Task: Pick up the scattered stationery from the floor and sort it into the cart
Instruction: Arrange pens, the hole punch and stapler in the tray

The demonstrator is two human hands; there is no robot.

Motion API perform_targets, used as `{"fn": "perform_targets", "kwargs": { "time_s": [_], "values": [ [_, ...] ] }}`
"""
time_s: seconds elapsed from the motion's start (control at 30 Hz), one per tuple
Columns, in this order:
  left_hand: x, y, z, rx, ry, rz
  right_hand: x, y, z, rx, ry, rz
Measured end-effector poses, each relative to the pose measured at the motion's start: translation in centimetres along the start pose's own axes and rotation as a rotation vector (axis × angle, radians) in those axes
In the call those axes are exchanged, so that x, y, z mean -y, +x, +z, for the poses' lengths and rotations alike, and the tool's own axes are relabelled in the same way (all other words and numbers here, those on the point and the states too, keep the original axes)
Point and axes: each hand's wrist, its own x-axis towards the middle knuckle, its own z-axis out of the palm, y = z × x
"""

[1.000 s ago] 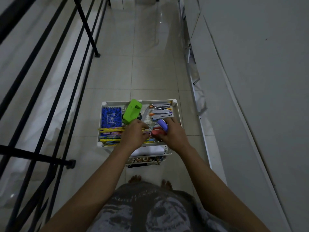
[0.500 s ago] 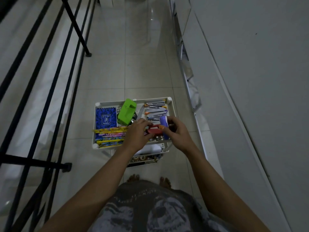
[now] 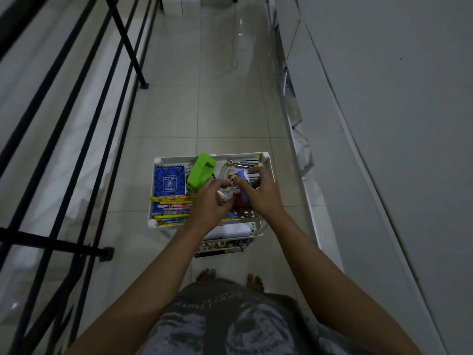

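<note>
Looking down from the head camera, both hands worked over the top tray of the white cart (image 3: 156,190). The right hand (image 3: 261,194) gripped a purple item (image 3: 242,184), with something red (image 3: 239,202) just beneath it. The left hand (image 3: 210,204) was curled close beside it, fingers pinched; what it held could not be made out. In the tray lay a blue notepad (image 3: 169,181), a green hole punch (image 3: 201,171) and a row of pencils (image 3: 171,207).
</note>
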Motion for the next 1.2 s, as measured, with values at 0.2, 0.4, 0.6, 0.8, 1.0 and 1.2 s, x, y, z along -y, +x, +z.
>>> {"fn": "perform_targets", "kwargs": {
  "time_s": [0.2,0.4,0.6,0.8,1.0,1.2],
  "values": [
    [1.3,0.0,-1.9,-0.332,0.205,-0.158,1.4,2.5,3.7,0.073,-0.241,-0.034],
    [2.6,1.0,-2.5,-0.226,0.202,-0.346,1.5,3.7,5.6,0.054,-0.321,-0.03],
    [3.2,1.1,-2.1,-0.214,0.11,-0.285,-0.5,2.9,4.3,-0.069,-0.425,-0.171],
    [2.4,0.9,-1.5,-0.204,0.065,-0.285,-3.2,0.5,2.4,-0.214,-0.579,-0.108],
    [2.7,0.8,-1.4,-0.164,0.063,-0.265,-3.6,0.0,2.7,-0.174,-0.565,-0.137],
    [2.3,-0.2,-2.8,-0.321,0.077,-0.227,-3.1,-1.1,2.4,-0.248,-0.622,-0.18]
  ]
}}
